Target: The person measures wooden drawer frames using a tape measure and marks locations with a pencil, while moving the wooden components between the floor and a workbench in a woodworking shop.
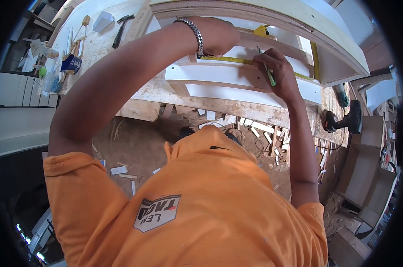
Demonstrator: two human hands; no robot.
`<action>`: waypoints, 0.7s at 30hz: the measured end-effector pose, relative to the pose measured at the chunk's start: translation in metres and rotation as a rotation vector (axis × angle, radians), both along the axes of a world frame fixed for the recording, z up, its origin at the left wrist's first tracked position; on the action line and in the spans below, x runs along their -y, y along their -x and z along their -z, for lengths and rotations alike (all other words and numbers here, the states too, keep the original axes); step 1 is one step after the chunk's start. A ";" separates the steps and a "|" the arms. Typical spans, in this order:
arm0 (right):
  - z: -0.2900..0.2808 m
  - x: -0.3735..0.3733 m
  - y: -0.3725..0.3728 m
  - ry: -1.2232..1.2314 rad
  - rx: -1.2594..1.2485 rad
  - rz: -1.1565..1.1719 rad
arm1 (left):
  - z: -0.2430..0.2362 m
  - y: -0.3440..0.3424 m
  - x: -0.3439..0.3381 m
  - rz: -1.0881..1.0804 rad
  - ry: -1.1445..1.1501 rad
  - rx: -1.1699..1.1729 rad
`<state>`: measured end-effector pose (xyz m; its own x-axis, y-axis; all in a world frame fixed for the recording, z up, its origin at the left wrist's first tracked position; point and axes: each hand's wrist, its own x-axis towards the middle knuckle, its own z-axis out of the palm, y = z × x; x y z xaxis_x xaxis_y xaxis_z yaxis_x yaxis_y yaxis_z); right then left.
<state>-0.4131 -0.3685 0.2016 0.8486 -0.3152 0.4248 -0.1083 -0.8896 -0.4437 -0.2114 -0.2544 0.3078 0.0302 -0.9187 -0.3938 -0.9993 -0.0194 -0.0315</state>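
Note:
My left hand (217, 35), with a chain bracelet at the wrist, is curled over the left end of a yellow tape measure blade (232, 59). Its fingertips are mostly hidden. The blade runs to the right across a white and wood frame (219, 73) and bends upward near the frame's right side. My right hand (277, 66) pinches a slim green pencil (271, 78) beside the blade, its upper end pointing away from me. Behind the blade, a yellow piece (261, 30), perhaps the tape's case, shows inside the frame.
The frame lies on a worn wooden workbench (152, 91). A hammer (122, 30), a white block (103, 21) and a dark blue container (71, 64) are on the left. A cordless drill (344, 118) sits at the right edge. Wood offcuts (266, 131) litter the floor.

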 end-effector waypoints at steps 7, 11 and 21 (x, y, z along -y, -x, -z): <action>-0.004 -0.002 0.000 0.014 0.008 0.004 | -0.001 -0.002 0.002 0.009 -0.055 0.006; -0.003 -0.003 0.000 -0.017 0.017 0.009 | -0.006 0.000 -0.002 -0.003 -0.011 -0.071; 0.000 -0.007 -0.001 0.003 0.056 0.036 | 0.005 -0.006 -0.001 0.126 0.069 -0.114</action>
<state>-0.4125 -0.3613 0.2016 0.8117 -0.3443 0.4718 -0.1158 -0.8866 -0.4477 -0.2053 -0.2530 0.3027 -0.1281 -0.9372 -0.3244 -0.9910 0.1080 0.0795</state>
